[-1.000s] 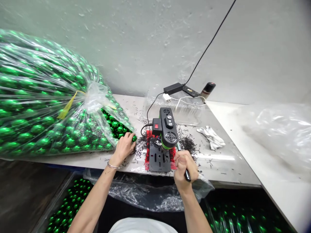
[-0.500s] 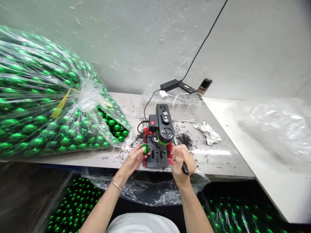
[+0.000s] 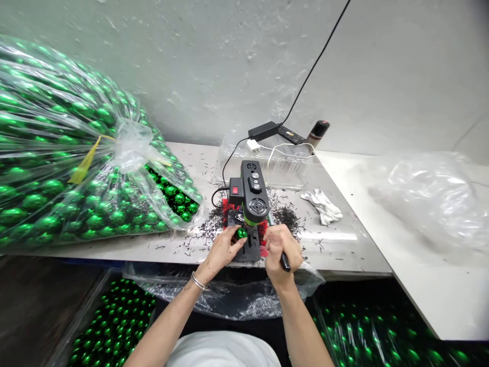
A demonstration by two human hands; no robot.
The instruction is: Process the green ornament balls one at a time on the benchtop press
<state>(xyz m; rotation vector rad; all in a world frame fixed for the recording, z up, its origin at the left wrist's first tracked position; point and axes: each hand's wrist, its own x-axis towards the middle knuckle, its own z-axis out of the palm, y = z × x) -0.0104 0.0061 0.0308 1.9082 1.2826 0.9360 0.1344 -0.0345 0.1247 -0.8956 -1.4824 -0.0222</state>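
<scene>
Head view. Left hand [image 3: 222, 250]: thumb and fingertips pinch one shiny green ball [image 3: 242, 233] over the slotted black baseplate [image 3: 250, 251], close under the near end of the lever-operated benchtop machine [image 3: 254, 191]. Contact between ball and baseplate cannot be told. Right hand [image 3: 283, 250]: fist closed round the black-ended lever handle [image 3: 285, 263], right of the baseplate.

Baseplate lies near the middle of the tabletop's [image 3: 351, 260] front edge, red sheet [image 3: 263, 251] showing at its sides. Small black strips [image 3: 287, 220] are scattered round it, heaped to its right. Tied clear bag of green balls [image 3: 76, 142] covers the tabletop's left end, a gap in its side facing the machine. Crumpled white gloves [image 3: 324, 206] near the right edge; clear plastic tray [image 3: 290, 176] toward the back, with black power adapter [image 3: 263, 131] behind.

Step in hand, as judged: presenting the ball to the machine's underside. Next move seems to call for true alignment, a steady left pinch, fingertips clear of the head, and measured control of the lever.
</scene>
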